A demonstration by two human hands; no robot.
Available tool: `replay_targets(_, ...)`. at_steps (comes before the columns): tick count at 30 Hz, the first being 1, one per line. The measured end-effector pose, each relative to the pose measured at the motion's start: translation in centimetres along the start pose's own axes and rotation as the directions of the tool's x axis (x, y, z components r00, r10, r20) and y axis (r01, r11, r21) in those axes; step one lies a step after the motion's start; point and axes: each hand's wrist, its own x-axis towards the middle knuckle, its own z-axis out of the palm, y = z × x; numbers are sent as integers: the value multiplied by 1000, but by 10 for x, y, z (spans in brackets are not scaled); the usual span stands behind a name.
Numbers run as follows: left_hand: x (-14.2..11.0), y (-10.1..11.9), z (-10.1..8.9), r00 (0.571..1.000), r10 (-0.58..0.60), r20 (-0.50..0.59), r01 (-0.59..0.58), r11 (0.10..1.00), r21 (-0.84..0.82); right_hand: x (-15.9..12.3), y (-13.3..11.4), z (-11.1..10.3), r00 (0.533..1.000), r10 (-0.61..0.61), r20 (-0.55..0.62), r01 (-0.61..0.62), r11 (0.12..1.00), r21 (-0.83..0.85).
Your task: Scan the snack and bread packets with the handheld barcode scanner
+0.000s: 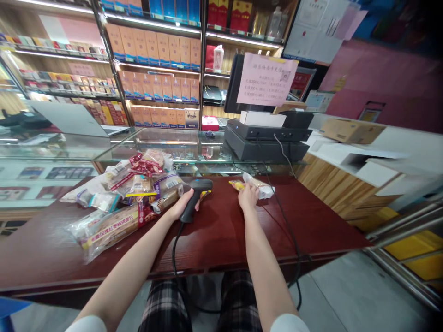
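My left hand (182,205) is wrapped round the grip of a black barcode scanner (190,203), whose head points right above the dark red table. A bit of yellow and red wrapping (206,194) shows just behind the scanner; most of it is hidden. My right hand (248,196) grips a bread package (265,188) in clear and white plastic on the table, its yellow and red end sticking out at the left. Left of the scanner lies a heap of wrapped breads (141,177), with a long bread package (110,230) at its front.
A monitor with a pink paper sign (266,78) stands above a black cash drawer (266,150) at the back right. The scanner's cable (175,251) hangs over the front edge; another cable crosses the table at right. A glass counter (162,140) and shelves of boxes are behind.
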Motion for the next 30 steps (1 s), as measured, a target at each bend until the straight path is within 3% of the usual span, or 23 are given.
replay_targets(2,0,2,5,1000,1,30,0,999,-39,-1,-4,1,993,-117,4,117,991,68)
replay_targets(4,-4,8,2,1000,16,-10,-17,995,-102,-7,-14,6,944,-326,46,313,932,181)
replay_targets(6,-10,14,-6,996,39,-81,-51,986,-158,-17,-28,16,804,-567,177,501,807,312)
replay_targets(8,-16,19,-18,989,63,-136,-89,977,-195,-29,-43,27,644,-695,319,582,716,384)
replay_targets(10,-20,22,-30,981,82,-175,-119,970,-213,-37,-52,34,569,-709,416,606,704,370)
replay_targets(12,-22,25,-38,974,100,-204,-145,966,-215,-40,-55,36,593,-676,438,611,731,303)
replay_targets(19,-22,29,-42,975,122,-183,-158,967,-198,-23,-33,19,811,-500,303,506,860,66)
replay_targets(21,-22,29,-40,978,109,-177,-144,970,-198,-22,-31,19,826,-496,268,491,867,90)
replay_targets(25,-22,26,-38,984,98,-150,-129,970,-206,-23,-30,24,789,-513,338,498,856,136)
replay_targets(28,-22,23,-36,988,65,-143,-92,977,-194,-20,-28,26,838,-451,307,429,892,142)
replay_targets(30,-21,21,-35,989,29,-144,-55,982,-180,-15,-28,27,881,-395,260,337,910,240)
